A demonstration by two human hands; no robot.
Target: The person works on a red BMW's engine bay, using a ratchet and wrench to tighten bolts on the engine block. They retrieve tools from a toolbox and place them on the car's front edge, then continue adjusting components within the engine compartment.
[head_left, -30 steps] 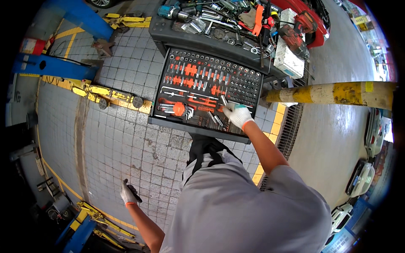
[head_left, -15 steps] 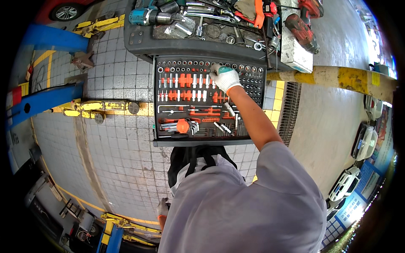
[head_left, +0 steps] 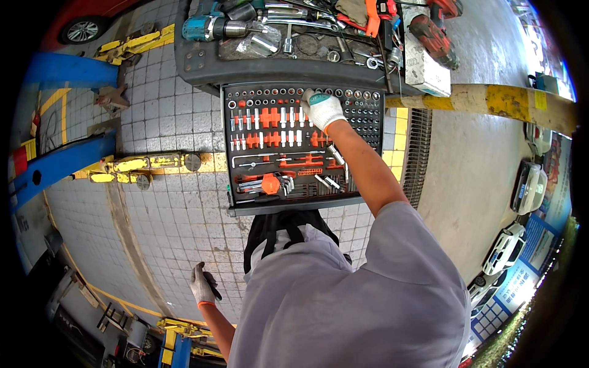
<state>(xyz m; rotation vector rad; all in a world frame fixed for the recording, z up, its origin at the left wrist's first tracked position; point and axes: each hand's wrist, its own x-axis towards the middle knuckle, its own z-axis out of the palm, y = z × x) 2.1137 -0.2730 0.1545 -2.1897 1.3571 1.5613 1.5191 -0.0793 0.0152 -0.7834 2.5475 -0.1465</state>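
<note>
My right hand [head_left: 324, 109], in a white glove with a teal patch on the back, reaches over an open drawer [head_left: 270, 209] of sockets. Its fingers bend down, closed, at the upper socket rows [head_left: 279, 92]; whatever they grip is hidden beneath the hand. Lower in the drawer lie long silver sockets [head_left: 283, 116] in orange holders, an L-shaped bar [head_left: 250, 156] and a hex key set [head_left: 270, 183] with an orange holder. My left hand [head_left: 201, 284], gloved with a dark inner side, hangs away from the drawer over the floor, fingers loosely apart.
Above the drawer, a dark worktop [head_left: 202, 64] bears a teal drill [head_left: 211, 28], loose wrenches and sockets. Red power tools [head_left: 432, 40] rest on a white block at its right. A yellow lift arm [head_left: 144, 165] lies low at left; a yellow-and-white beam [head_left: 491, 103] crosses at right.
My left hand has swung outward to the left, away from my body, and shows more fully. My right hand stays at the upper socket rows. The view has shifted slightly.
</note>
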